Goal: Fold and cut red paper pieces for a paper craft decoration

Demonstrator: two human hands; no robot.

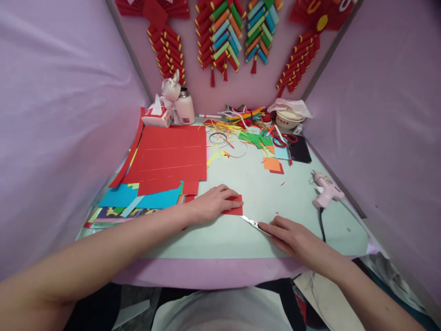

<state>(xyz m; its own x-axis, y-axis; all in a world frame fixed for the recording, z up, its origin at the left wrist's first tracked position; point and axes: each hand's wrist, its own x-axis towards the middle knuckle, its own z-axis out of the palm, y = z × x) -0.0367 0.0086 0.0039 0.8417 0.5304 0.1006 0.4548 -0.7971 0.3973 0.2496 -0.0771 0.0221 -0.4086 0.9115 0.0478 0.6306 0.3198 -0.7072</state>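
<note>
My left hand [212, 202] lies on a small red paper rectangle [234, 209] on the pale green table [251, 179], fingers curled over its left edge and holding it down. My right hand [292, 236] rests lower right with its fingers pressed on a thin shiny metal strip [251, 222], which looks like a blade or ruler. The strip's tip points at the red piece's lower right corner.
Red paper sheets [172, 156] on blue and patterned sheets [138, 200] fill the left. A pink glue gun [325, 191] lies right. Paper scraps [258, 140], scissors [284, 139], a black pad [300, 149], a bowl [288, 119], tissues [157, 115] and a bottle [185, 108] sit behind. Paper firecrackers [223, 32] hang above.
</note>
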